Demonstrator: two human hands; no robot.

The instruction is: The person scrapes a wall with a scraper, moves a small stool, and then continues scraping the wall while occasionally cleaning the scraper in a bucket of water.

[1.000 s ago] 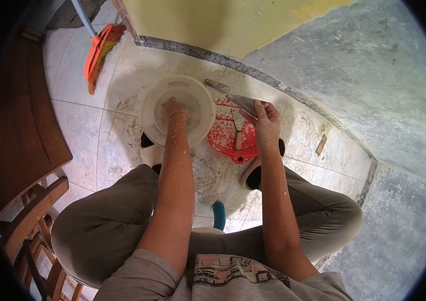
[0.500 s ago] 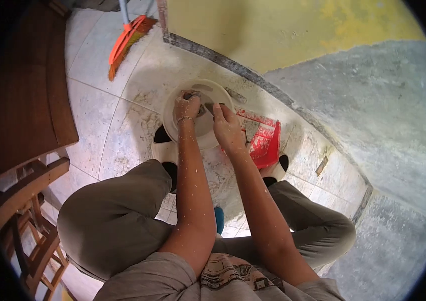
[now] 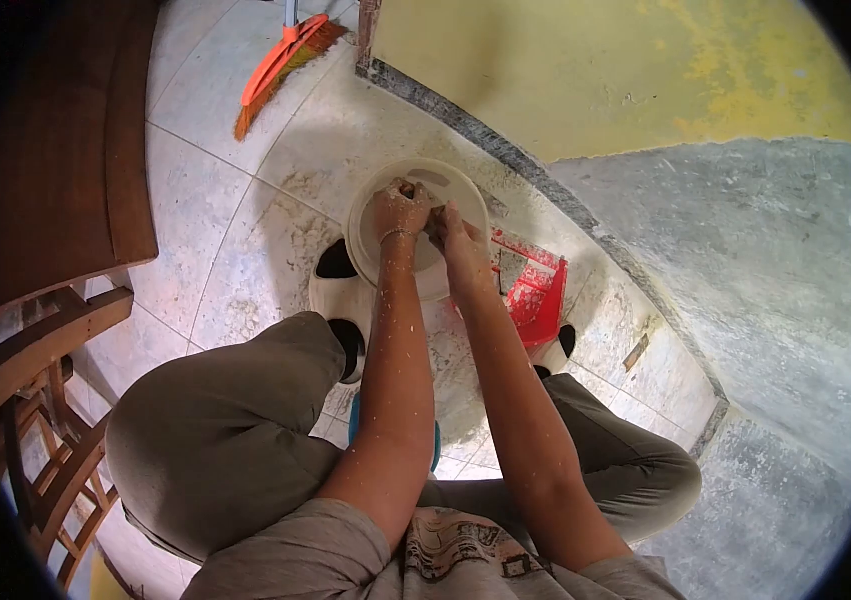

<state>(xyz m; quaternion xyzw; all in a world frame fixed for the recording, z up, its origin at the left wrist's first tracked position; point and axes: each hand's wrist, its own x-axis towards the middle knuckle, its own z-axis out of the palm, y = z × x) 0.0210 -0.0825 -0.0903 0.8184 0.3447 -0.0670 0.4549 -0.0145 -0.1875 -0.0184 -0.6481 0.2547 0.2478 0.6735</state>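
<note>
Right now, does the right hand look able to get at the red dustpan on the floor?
Probably yes. The right hand is over the white bowl, close to the left hand, and the red dustpan lies just to its right on the floor with nothing between them. Its grip seems busy with something in the bowl, though.

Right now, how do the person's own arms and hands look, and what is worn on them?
Both forearms are bare and dotted with pale specks. The left hand has a thin bracelet at the wrist; the right hand wears nothing visible. Short grey patterned sleeves end above the elbows.
</note>
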